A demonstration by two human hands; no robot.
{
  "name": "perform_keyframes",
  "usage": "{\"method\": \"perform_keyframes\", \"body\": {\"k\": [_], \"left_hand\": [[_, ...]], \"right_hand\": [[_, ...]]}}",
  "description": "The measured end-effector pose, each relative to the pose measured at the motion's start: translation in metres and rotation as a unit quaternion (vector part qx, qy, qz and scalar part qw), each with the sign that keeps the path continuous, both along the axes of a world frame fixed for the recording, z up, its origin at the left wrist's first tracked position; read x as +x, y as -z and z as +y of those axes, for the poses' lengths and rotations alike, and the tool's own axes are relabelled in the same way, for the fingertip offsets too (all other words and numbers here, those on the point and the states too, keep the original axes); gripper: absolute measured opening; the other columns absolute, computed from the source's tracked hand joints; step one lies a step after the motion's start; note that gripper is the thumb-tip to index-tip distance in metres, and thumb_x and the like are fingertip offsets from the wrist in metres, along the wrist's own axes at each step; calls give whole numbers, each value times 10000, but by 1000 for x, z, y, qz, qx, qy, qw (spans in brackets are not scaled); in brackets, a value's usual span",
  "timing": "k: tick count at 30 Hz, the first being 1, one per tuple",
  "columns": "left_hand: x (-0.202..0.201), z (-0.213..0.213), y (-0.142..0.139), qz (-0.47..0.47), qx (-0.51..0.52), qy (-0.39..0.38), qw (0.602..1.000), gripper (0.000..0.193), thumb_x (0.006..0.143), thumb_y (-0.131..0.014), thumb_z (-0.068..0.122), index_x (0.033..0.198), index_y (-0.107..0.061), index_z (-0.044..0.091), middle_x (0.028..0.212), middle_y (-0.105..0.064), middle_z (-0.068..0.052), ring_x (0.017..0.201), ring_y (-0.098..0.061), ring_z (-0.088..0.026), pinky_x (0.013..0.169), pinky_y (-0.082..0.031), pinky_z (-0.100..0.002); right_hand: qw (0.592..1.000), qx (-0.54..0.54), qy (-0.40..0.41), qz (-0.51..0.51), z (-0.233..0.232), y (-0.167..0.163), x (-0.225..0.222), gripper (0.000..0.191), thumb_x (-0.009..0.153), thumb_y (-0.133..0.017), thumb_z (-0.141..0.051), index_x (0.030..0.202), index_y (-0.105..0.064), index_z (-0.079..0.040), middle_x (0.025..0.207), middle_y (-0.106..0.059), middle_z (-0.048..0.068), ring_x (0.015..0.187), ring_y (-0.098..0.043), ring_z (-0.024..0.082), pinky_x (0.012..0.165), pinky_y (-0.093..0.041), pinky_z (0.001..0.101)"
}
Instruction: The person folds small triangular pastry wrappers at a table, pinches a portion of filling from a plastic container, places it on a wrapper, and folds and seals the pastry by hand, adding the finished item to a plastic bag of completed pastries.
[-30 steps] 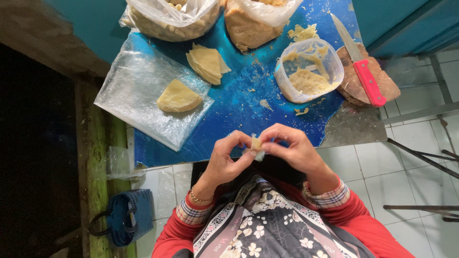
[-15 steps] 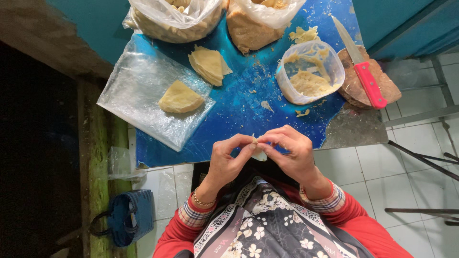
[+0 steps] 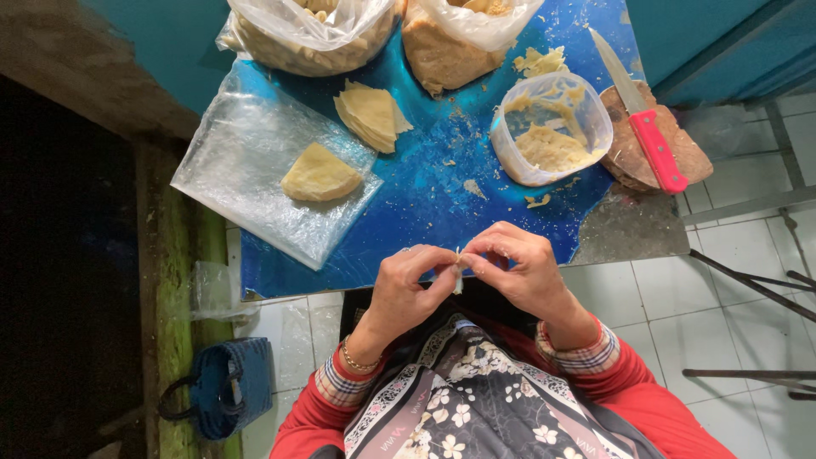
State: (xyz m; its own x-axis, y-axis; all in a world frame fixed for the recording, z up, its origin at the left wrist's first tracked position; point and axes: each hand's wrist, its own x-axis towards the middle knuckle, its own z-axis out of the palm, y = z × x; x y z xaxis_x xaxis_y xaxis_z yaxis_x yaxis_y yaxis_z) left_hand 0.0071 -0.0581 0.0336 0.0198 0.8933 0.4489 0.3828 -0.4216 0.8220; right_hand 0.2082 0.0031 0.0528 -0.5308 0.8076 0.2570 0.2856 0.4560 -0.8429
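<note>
Two hands meet at the blue worktop's (image 3: 408, 204) near edge: left hand (image 3: 406, 287) and right hand (image 3: 520, 270) both pinch a small pale dough piece (image 3: 457, 277) between their fingertips.

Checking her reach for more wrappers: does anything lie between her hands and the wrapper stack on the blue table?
Nothing visible does. Both hands, left hand and right hand, pinch a small dough piece; only bare blue table with crumbs lies before the wrapper stack.

A blue table (image 3: 425, 195) bears plastic bags (image 3: 314, 34), wrappers (image 3: 370, 115) and a tub (image 3: 552, 127).
</note>
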Motion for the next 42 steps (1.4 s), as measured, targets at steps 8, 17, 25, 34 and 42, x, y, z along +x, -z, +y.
{"method": "perform_keyframes", "body": {"k": [8,17,25,34,42], "left_hand": [[-6,2,-2,-150,-105,73,980,120,924,-746,122,965,-709,16,805,-730,-32,730,-649,-59,670,-525,-245],[3,3,2,-153,-150,-2,977,136,896,-780,137,881,-705,25,744,-660,-1,639,-573,-40,576,-457,-209],[0,5,9,-168,-109,17,980,113,915,-753,99,889,-693,6,931,-646,-46,808,-609,-95,712,-503,-244],[-2,3,3,-165,-64,27,984,98,886,-744,74,908,-666,18,923,-658,-46,829,-633,-104,750,-520,-260],[2,5,5,-159,-96,5,983,99,874,-749,54,920,-667,22,845,-719,-11,795,-682,-73,746,-552,-242]], "right_hand": [[933,-338,-41,117,11,35,7,111,963,-698,-105,987,-708,3,882,-643,-21,693,-501,31,569,-389,194],[937,-318,-27,141,5,41,4,98,983,-691,-113,1012,-693,-20,873,-621,-32,692,-491,9,558,-380,175],[943,-303,-34,136,-1,27,-1,160,919,-744,-93,1047,-666,-37,941,-636,-45,759,-554,1,604,-449,174],[958,-248,-36,138,-1,22,3,77,948,-697,-44,1008,-684,3,984,-614,-2,815,-559,23,651,-454,187],[967,-237,-46,86,1,15,3,76,934,-692,-37,995,-683,8,969,-625,10,820,-571,27,671,-466,198]]}}
